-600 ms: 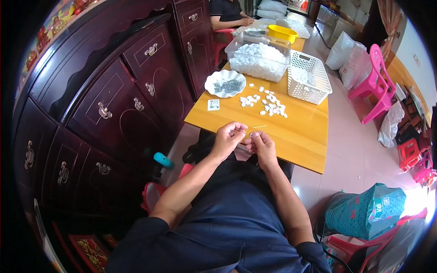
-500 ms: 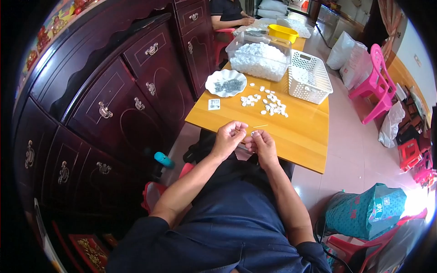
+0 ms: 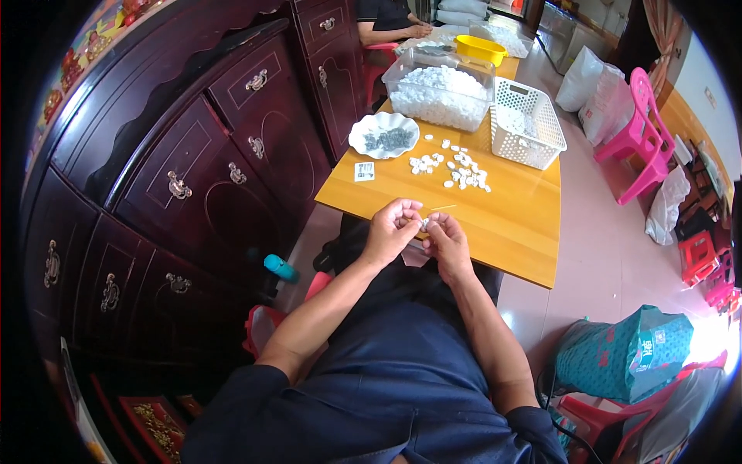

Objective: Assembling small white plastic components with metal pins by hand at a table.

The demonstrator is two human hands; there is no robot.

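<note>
Over the table's near edge, my left hand (image 3: 393, 232) and my right hand (image 3: 448, 241) meet fingertip to fingertip. Both pinch a small white piece (image 3: 424, 224) between them; the fingers cover most of it. Just beyond lies a thin yellow stick (image 3: 444, 207). Several small white round pieces (image 3: 464, 176) are scattered on the wooden table (image 3: 510, 232) farther on. At the left stands a white scalloped dish (image 3: 358, 139) holding small dark bits, with a square printed card (image 3: 364, 172) in front of it.
Behind the pieces stand a clear bin (image 3: 450, 121) heaped with white parts and a white perforated basket (image 3: 533, 155). A yellow basin (image 3: 481, 48) and a seated person (image 3: 384, 23) are farther back. Dark cabinets (image 3: 209, 147) line the left; a pink chair (image 3: 641, 143) stands right.
My right hand has shifted slightly up and left, its fingertips closer to the left hand's. The small white piece now shows between them. My left hand has barely moved.
</note>
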